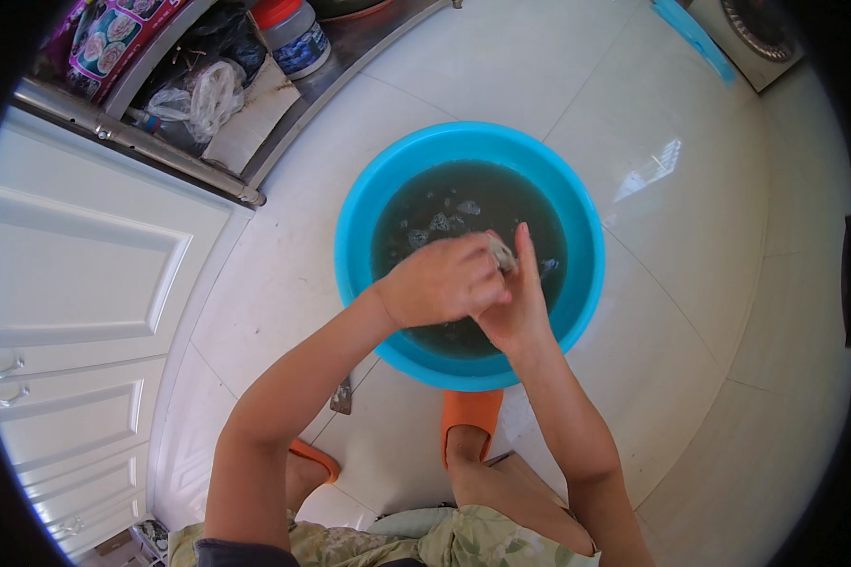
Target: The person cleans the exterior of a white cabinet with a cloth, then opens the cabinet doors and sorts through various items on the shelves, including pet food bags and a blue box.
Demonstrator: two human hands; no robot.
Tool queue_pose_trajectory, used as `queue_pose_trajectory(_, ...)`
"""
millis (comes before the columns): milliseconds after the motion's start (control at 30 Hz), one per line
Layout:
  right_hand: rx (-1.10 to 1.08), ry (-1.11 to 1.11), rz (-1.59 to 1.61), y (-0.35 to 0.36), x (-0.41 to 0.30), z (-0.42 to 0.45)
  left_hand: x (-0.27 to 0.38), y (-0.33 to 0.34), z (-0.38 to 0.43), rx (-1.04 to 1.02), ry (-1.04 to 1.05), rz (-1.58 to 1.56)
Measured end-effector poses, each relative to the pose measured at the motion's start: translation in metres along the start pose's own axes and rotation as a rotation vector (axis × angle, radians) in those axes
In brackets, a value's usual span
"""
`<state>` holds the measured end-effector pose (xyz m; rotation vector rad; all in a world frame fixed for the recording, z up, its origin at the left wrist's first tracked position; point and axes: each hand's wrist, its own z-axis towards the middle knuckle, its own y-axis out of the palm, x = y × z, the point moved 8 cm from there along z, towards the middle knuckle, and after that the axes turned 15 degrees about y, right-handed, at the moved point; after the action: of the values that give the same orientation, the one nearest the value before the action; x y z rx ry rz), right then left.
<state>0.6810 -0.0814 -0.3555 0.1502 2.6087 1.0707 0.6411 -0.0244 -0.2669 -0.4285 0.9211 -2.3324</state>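
My left hand (443, 283) is curled over a small greyish wet piece (501, 254), perhaps cloth, above a round blue plastic basin (585, 262). My right hand (521, 308) is against it from the right. One digit of that hand points up and away from me, and its other fingers are mostly hidden behind the left hand. Part of the greyish piece shows between the two hands. Dark, murky water (468, 184) with patches of foam fills much of the basin.
Orange slippers (471, 411) are on my feet, one close to the basin's near rim. A scraper-like blade (341, 397) lies on the tiled floor. At upper left, a metal shelf (340, 67) holds bags and a red-lidded plastic jar (298, 42). White cabinet doors (78, 262) stand left.
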Motion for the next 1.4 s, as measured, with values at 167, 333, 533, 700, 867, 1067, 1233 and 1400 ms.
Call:
queue_pose_trajectory(167, 0.032, -0.039, 0.068, 0.006, -0.001, 0.008, 0.005, -0.007, -0.003, 0.318, -0.240, -0.126)
queue_pose_trajectory(333, -0.026, -0.704, -0.366, 0.045, -0.040, -0.018, -0.037, 0.009, -0.052, 1.268, -1.030, -0.894)
queue_pose_trajectory(533, -0.091, -1.536, -1.449, 0.115, -0.024, -0.082, -0.031, 0.019, -0.031, 1.333, -1.512, -1.501)
queue_pose_trajectory(700, -0.404, -1.738, -1.736, 0.124, 0.014, -0.093, -0.041, 0.053, -0.028, 0.701, -1.416, -2.065)
queue_pose_trajectory(867, -0.683, -1.860, -1.924, 0.117, 0.035, -0.088, -0.042, 0.043, -0.012, 0.223, -1.537, -1.835)
queue_pose_trajectory(1067, -0.791, -1.957, -2.146, 0.105, 0.055, -0.073, -0.053, 0.038, -0.021, -0.237, -1.410, -1.245)
queue_pose_trajectory(1233, -0.775, -1.941, -2.389, 0.095, 0.063, -0.050, -0.069, 0.049, -0.026, -0.370, -1.218, -0.922)
queue_pose_trajectory(1400, -0.634, -1.975, -2.689, 0.094, 0.067, -0.032, -0.080, 0.056, -0.030, -0.565, -1.206, -0.692)
